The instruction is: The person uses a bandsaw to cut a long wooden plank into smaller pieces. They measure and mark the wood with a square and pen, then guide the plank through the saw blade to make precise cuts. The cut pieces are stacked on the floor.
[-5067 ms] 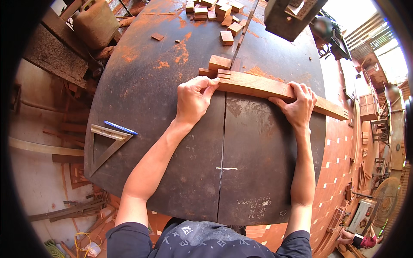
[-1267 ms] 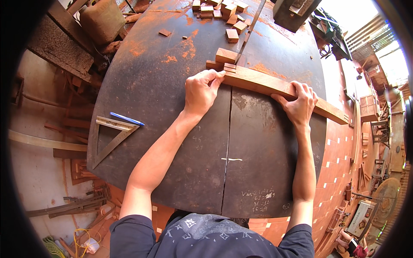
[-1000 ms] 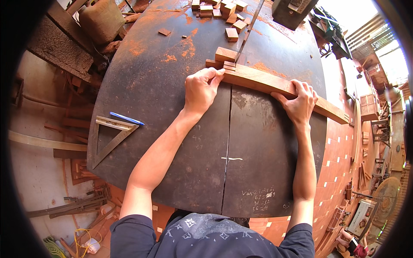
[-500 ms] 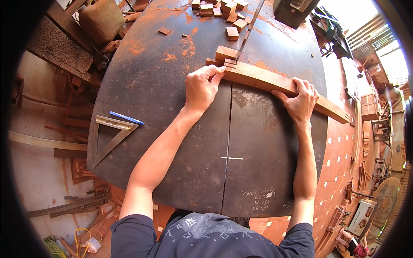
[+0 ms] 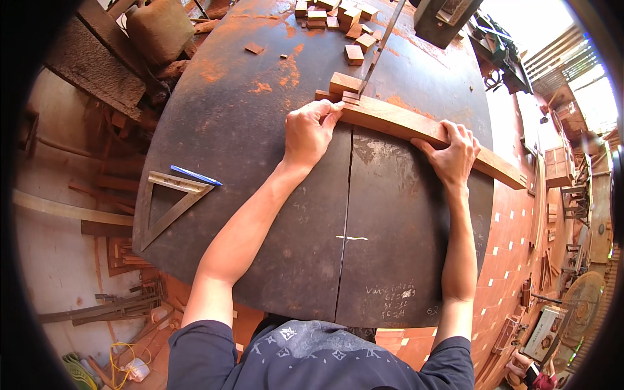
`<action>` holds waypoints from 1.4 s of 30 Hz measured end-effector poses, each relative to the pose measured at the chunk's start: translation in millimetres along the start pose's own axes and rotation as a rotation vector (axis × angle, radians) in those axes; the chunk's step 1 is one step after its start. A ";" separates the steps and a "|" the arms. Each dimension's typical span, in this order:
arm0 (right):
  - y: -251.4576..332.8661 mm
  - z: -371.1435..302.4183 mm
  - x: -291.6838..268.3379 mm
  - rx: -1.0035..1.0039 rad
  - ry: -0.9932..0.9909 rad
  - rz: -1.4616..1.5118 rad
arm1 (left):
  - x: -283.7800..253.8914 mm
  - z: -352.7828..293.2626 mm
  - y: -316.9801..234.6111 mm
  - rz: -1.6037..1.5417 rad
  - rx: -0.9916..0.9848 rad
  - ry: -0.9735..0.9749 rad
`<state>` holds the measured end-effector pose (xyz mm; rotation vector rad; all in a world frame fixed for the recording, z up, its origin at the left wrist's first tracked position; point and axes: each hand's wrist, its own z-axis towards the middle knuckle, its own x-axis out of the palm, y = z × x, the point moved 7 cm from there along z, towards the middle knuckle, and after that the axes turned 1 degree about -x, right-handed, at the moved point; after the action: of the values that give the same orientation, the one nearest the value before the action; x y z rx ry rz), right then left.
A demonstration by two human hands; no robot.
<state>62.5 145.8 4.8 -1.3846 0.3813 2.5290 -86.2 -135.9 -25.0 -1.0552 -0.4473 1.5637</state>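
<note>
A long reddish wooden bar (image 5: 392, 119) lies slantwise across the dark saw table (image 5: 403, 201), its notched left end against the upright bandsaw blade (image 5: 382, 53). My right hand (image 5: 453, 156) grips the bar toward its right part, thumb on the near face and fingers over the top. My left hand (image 5: 308, 134) is closed in a pinch at the bar's left end, close to the blade; its exact hold is partly hidden by the fingers. Just behind that end sits a wooden block (image 5: 344, 82).
Several small cut blocks (image 5: 354, 54) and orange sawdust (image 5: 290, 73) lie beyond the bar. The saw's dark upper housing (image 5: 447, 19) hangs at the far right. A triangular square (image 5: 174, 214) and a blue pen (image 5: 195, 175) rest on the table's left side.
The whole view has shifted slightly. Both hands keep their hold, and the bar has barely moved, if at all, against the blade.
</note>
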 end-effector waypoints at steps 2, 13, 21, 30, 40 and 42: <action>0.6 -0.2 -0.8 0.007 0.010 -0.004 | 0.8 -0.5 1.2 -0.017 -0.023 0.002; -7.7 -0.8 -3.2 0.010 0.046 0.053 | -37.1 -38.7 -57.9 0.014 0.270 0.041; -16.4 -0.9 -11.3 -0.037 0.039 0.100 | -34.6 -154.8 -147.9 -0.224 0.385 0.504; -27.8 5.6 -9.2 -0.028 0.006 0.073 | -16.0 -180.5 -145.9 -0.255 0.408 0.572; -32.9 9.8 -2.0 -0.045 -0.014 0.056 | -11.5 -177.2 -139.3 -0.279 0.321 0.582; -32.4 10.6 -1.3 -0.046 -0.008 0.049 | -11.0 -177.6 -138.0 -0.280 0.313 0.581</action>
<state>65.3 179.7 7.7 -1.3976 0.3621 2.5977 137.8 -151.7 -9.1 -1.0876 0.0500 0.9785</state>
